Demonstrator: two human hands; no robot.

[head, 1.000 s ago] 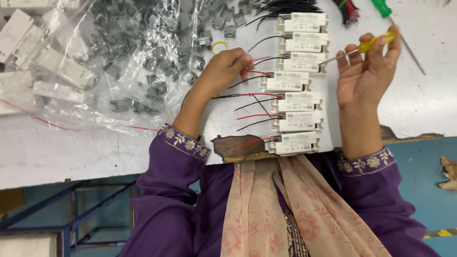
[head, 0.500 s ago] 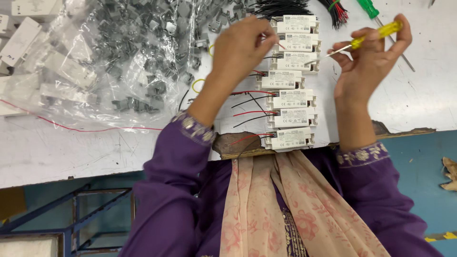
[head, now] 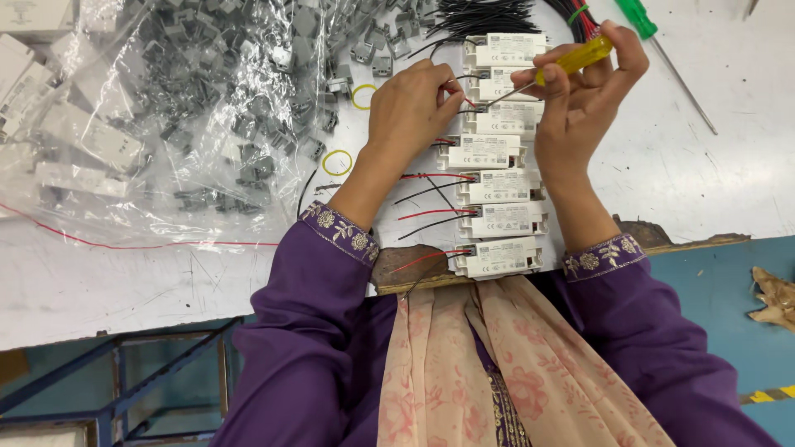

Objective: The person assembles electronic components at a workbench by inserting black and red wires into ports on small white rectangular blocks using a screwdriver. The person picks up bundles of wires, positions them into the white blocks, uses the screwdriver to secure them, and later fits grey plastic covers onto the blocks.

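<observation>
A column of white rectangular driver boxes (head: 499, 186) lies on the white worktable (head: 132, 290), each with red and black wires on its left end. My right hand (head: 584, 99) grips a yellow-handled screwdriver (head: 571, 60), its tip at the left end of one of the upper boxes (head: 503, 85). My left hand (head: 411, 108) pinches thin wires (head: 454, 87) against that same box end. Both sleeves are purple with embroidered cuffs.
A clear plastic bag of grey plastic clips (head: 207, 91) and white boxes (head: 83, 132) covers the table's left. A bundle of black wires (head: 484, 16) lies at the top. A green-handled screwdriver (head: 654, 41) rests at the right. Yellow rubber bands (head: 337, 162) lie near my left wrist.
My left hand moved up from the middle boxes to the upper ones. My right hand swung the screwdriver down and left until its tip met the box end.
</observation>
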